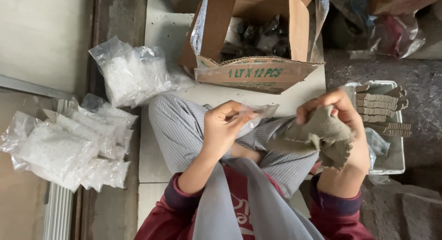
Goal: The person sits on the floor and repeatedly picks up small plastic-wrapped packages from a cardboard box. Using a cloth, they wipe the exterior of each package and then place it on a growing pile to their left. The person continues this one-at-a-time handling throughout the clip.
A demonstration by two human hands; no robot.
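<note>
You are wearing a dark red top with long sleeves (184, 201) whose cuffs are a darker purple band at each wrist. A grey scarf (248, 203) hangs down over the chest, covering a pale print. Below the scarf, your trousers (179, 125) are grey with fine stripes.

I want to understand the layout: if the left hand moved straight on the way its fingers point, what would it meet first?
Probably the grey-brown cloth piece in the right hand; the left hand holds a small clear bag pointing there, though depth is unclear.
</note>
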